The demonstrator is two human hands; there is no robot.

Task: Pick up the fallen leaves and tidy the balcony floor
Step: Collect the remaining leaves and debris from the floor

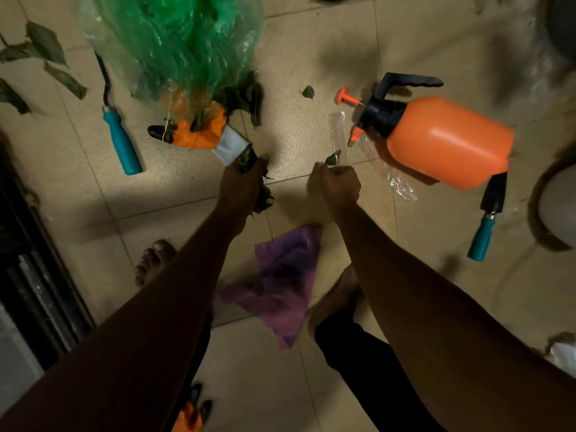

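Observation:
My left hand (241, 185) grips a bunch of dark dry leaves (263, 199) just below an orange and white glove (204, 132) lying on the tiles. My right hand (338, 185) is curled into a fist and pinches a small green leaf (332, 159). A green plastic bag (174, 42) lies crumpled at the top, with a clump of leaves (246, 95) at its lower edge. One small leaf (308, 92) sits alone on the floor near the sprayer. Several fallen leaves (46, 42) lie at the far left.
An orange pressure sprayer (442, 141) lies on its side at right, clear plastic wrap (402, 185) beside it. Two teal-handled garden tools lie on the floor, one at left (120, 138) and one at right (486, 226). A purple cloth (286, 282) lies between my bare feet.

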